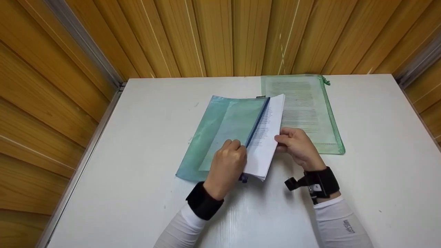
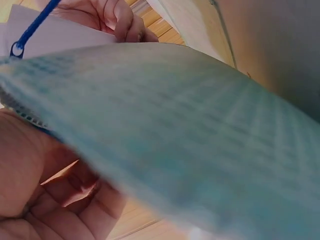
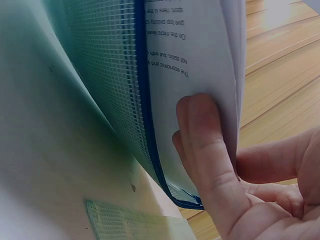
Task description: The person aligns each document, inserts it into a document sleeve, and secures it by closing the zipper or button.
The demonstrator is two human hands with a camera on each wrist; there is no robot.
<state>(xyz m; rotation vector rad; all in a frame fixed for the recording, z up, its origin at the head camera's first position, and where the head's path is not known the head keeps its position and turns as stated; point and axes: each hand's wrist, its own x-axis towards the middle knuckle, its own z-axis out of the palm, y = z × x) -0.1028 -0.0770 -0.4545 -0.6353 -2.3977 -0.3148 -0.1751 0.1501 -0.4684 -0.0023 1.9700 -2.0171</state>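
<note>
A bluish-green mesh zipper pouch (image 1: 208, 137) with a dark blue zip edge (image 3: 145, 95) lies tilted over the white table. Printed sheets of paper (image 1: 263, 151) stick out of its open right side, partly inside the pouch. My left hand (image 1: 227, 165) grips the pouch by its zip edge near the lower corner; the left wrist view shows the fingers curled under it. With thumb and fingers, my right hand (image 1: 299, 146) pinches the outer edge of the sheets. A blue cord (image 2: 37, 22) hangs from the zip pull near the left hand.
Behind and to the right, a second, green zipper pouch (image 1: 330, 137) with printed paper inside lies flat on the white table (image 1: 137, 144). Wood-look panels (image 1: 213, 38) rise along the table's back edge and at the left.
</note>
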